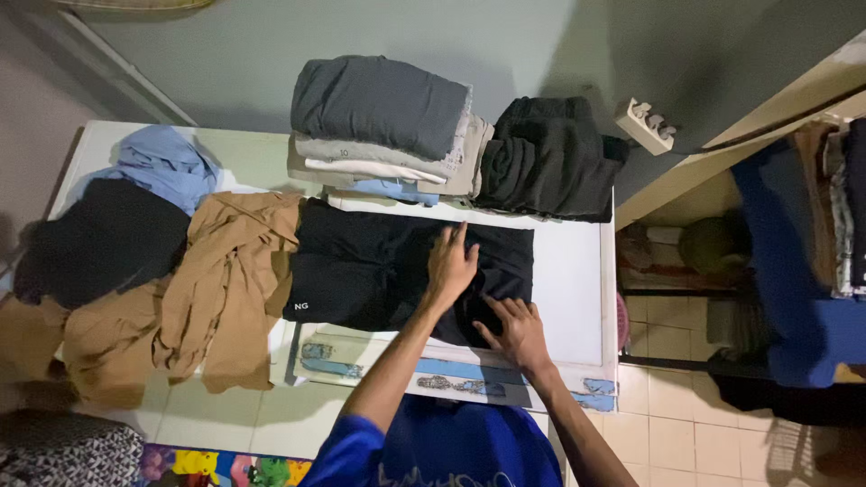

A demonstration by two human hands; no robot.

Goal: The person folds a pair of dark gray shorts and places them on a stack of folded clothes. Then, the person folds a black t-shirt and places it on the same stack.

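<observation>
black garment lies flat, partly folded, on the white table. left hand and right hand both press on it, fingers spread, gripping nothing. folded stack behind looks done; tan cloth beside it unfolded.

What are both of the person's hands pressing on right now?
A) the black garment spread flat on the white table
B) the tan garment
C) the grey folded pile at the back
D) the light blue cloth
A: the left hand and the right hand both lie flat on the black garment, while the tan garment sits untouched beside it.
</observation>
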